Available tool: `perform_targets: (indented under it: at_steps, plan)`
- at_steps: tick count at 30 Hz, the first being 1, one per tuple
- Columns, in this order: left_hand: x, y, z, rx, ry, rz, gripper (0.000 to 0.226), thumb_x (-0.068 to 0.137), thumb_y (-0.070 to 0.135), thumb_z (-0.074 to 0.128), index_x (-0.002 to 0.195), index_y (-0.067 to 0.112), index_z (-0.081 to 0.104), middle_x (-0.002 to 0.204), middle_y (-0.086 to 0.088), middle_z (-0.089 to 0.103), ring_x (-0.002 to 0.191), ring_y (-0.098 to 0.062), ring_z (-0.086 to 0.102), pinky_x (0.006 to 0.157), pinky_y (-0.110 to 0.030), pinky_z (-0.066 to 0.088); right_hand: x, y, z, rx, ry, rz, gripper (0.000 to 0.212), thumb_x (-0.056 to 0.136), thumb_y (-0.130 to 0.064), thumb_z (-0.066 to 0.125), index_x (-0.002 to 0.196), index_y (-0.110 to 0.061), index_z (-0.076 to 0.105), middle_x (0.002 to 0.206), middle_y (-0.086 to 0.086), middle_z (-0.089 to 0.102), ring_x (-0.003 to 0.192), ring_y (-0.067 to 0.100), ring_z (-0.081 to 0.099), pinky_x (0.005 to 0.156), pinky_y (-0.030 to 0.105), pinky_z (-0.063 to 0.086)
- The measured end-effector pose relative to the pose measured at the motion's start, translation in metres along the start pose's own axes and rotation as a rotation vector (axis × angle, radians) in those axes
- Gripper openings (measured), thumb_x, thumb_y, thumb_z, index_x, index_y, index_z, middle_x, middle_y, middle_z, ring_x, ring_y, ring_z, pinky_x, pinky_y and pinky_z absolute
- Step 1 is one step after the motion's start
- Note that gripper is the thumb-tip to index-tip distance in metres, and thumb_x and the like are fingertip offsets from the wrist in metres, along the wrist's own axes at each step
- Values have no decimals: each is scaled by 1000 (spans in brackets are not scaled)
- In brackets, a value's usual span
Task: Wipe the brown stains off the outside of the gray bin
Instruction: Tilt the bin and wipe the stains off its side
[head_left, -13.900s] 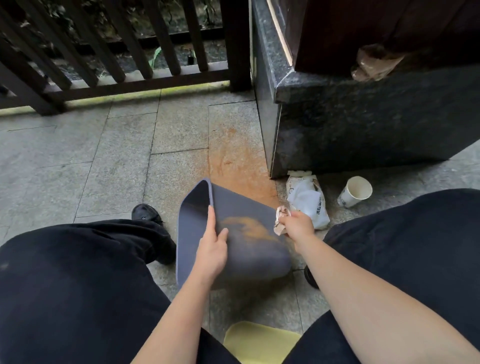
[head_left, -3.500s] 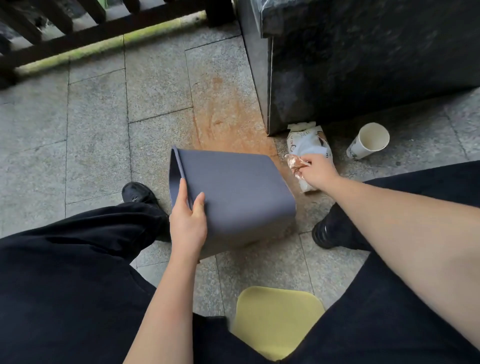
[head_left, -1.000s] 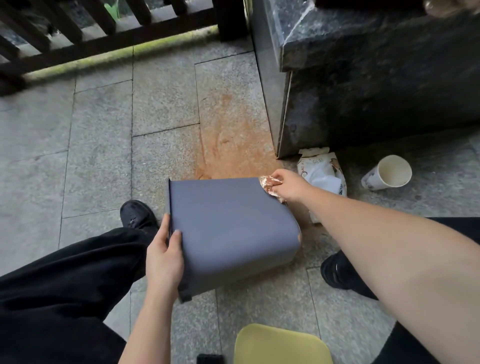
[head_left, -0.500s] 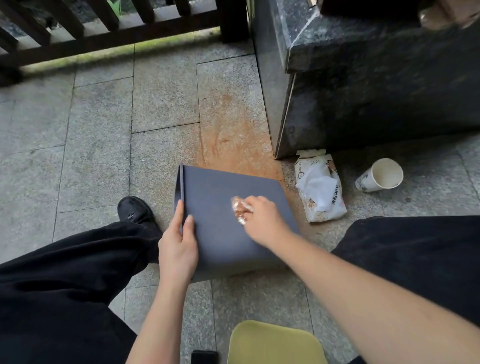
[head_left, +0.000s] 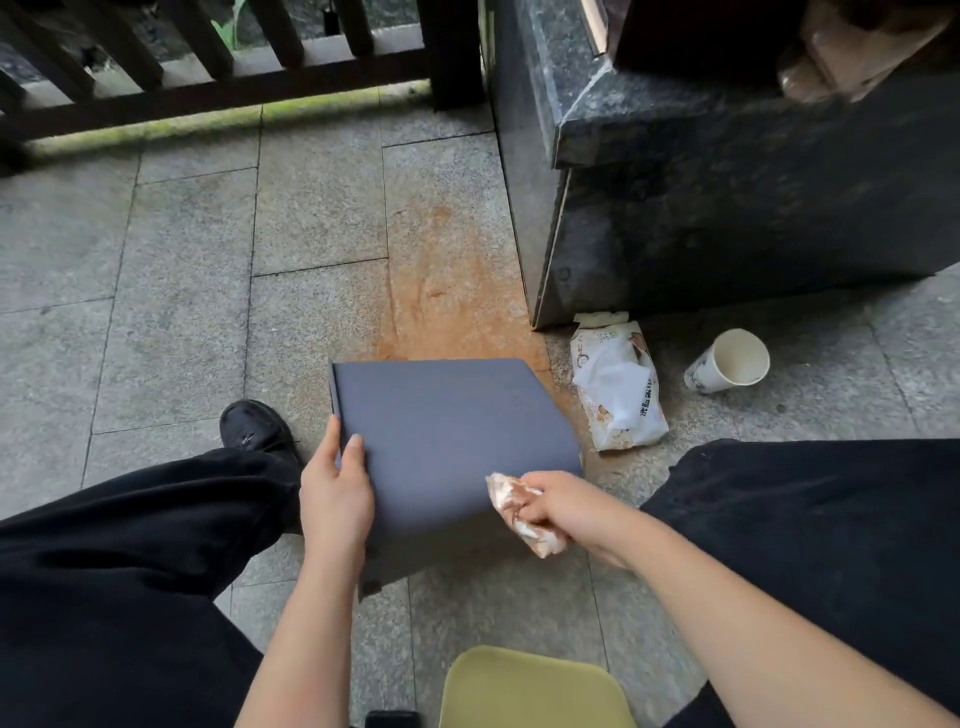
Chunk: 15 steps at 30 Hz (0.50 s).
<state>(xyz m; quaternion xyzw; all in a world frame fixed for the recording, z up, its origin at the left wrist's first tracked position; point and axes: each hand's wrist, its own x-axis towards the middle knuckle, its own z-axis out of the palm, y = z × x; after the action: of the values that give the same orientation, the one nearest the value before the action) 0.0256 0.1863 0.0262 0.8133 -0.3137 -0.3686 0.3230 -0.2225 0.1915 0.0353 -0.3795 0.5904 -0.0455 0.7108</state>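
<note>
Right hand (head_left: 563, 506) has slid its stained wipe (head_left: 519, 512) to the gray bin (head_left: 447, 431) edge.

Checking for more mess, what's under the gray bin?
Orange-brown stained paving shows behind the gray bin and runs under it; the floor beneath is covered.

Yellow seat (head_left: 530, 691) (bottom edge) cut off
</note>
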Motion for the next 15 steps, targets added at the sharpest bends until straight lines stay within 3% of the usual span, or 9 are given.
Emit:
perform_targets:
  at_steps: [2,3,5,8,11,15]
  plan:
    - [1,2,1,-10,-9,-6,50,101,31,55,149,25,45,144,8,53,118,2,45,98,-23,34,0,-3,-9,526,-51,61,29,86,7,37,102,3,62,77,10,52,65,18,51,61,31,41]
    - [2,3,0,-12,-12,-7,50,100,32,55,149,24,45,145,8,53,118,2,45,97,-23,33,-1,-5,-13,742,-90,77,34,87,4,36,112,2,60,78,11,55,67,19,54,61,30,46]
    - [1,5,-2,-23,-15,-8,51,100,32,56,149,24,45,143,8,53,117,2,45,96,-22,33,-4,-13,-23,898,-177,40,27,88,-7,45,112,-3,56,82,10,60,70,19,60,62,29,51]
    - [-4,4,-4,-38,-31,-1,51,100,31,57,149,24,45,137,13,55,110,10,49,91,-17,35,3,-30,-35,495,-195,-67,29,78,-20,76,98,-11,57,77,3,59,64,11,56,56,22,43]
    - [-8,5,-3,-35,-47,6,51,100,29,57,149,24,44,129,21,52,88,32,47,76,1,35,21,-43,-36,28,41,-71,38,72,-18,81,95,-11,53,72,5,60,61,15,54,59,28,43]
    - [-10,12,-4,35,-51,30,51,100,31,57,149,27,45,141,12,54,114,8,47,92,-17,35,45,-45,-37,-176,257,-54,39,75,-31,74,105,-18,52,91,7,70,76,18,62,71,34,45]
